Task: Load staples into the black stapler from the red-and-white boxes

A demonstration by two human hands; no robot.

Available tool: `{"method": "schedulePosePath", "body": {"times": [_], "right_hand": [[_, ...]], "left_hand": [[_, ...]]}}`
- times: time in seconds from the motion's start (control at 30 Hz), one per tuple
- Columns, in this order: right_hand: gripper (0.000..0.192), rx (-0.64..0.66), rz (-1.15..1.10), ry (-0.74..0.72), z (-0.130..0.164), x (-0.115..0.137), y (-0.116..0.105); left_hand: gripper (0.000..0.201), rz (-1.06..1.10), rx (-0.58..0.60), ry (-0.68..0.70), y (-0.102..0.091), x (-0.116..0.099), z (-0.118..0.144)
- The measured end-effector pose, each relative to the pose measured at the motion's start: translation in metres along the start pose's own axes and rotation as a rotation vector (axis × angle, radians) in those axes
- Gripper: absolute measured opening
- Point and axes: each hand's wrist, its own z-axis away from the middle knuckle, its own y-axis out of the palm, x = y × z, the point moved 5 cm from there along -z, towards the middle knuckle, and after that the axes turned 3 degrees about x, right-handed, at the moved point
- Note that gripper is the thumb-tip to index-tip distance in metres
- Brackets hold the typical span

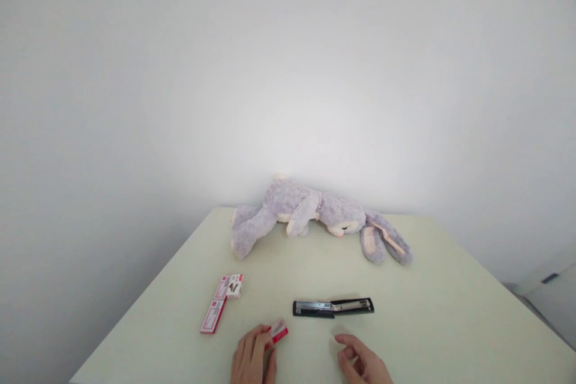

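Note:
My left hand (pixel 252 353) is closed around a small red-and-white box (pixel 279 330) at the table's front, its far end poking out past my fingers. It looks like a staple box. To the right, my right hand (pixel 360 360) rests over the table with fingers bent and apart, holding nothing. Just beyond both hands lies a black stapler (pixel 333 307), folded wide open so its metal staple channel faces up. My right fingertips are close to the stapler but do not touch it.
Left of my hands are more red-and-white boxes (pixel 213 315), with a small box (pixel 234 286) picturing staples beside them. A grey plush rabbit (pixel 292 207) lies on its side along the wall at the back of the pale table (pixel 157 324).

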Motion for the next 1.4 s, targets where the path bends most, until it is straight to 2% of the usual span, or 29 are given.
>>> {"method": "schedulePosePath", "body": {"times": [0.1, 0.17, 0.3, 0.43, 0.63, 0.77, 0.83, 0.97, 1.07, 1.13, 1.23, 1.4], "right_hand": [[0.060, 0.056, -0.002, 0.011, -0.007, 0.006, 0.011], [0.055, 0.089, -0.001, 0.014, -0.011, 0.011, 0.015], [0.051, 0.095, 0.003, 0.019, -0.016, 0.012, 0.019], [0.056, 0.079, -0.016, 0.071, -0.018, 0.009, 0.015], [0.052, -0.016, 0.092, 0.092, -0.010, 0.008, -0.025], [0.034, -0.149, 0.278, 0.070, 0.000, 0.026, -0.049], [0.025, -0.165, 0.457, 0.009, 0.002, 0.048, -0.047], [0.022, 0.000, 0.736, -0.153, -0.007, 0.091, -0.011], [0.023, 0.090, 0.809, -0.221, -0.021, 0.105, 0.013], [0.023, 0.124, 0.845, -0.254, -0.027, 0.108, 0.021], [0.022, 0.110, 0.842, -0.279, -0.028, 0.107, 0.016], [0.022, 0.072, 0.728, -0.245, -0.019, 0.087, -0.015]], "left_hand": [[0.015, 0.199, 0.192, 0.110, 0.009, -0.021, -0.015], [0.017, 0.293, 0.301, 0.131, 0.020, -0.037, -0.020], [0.024, 0.391, 0.420, 0.122, 0.042, -0.066, -0.026], [0.038, 0.444, 0.493, 0.098, 0.047, -0.081, -0.036], [0.045, 0.488, 0.524, 0.036, 0.035, -0.070, -0.046], [0.057, 0.505, 0.520, 0.015, 0.036, -0.062, -0.043], [0.061, 0.511, 0.519, 0.011, 0.038, -0.061, -0.040], [0.061, 0.515, 0.515, 0.013, 0.040, -0.062, -0.040], [0.063, 0.505, 0.520, 0.016, 0.041, -0.062, -0.042], [0.064, 0.495, 0.522, 0.015, 0.044, -0.061, -0.043], [0.067, 0.483, 0.520, 0.012, 0.048, -0.058, -0.043], [0.065, 0.483, 0.523, 0.045, 0.054, -0.054, -0.043]]}}
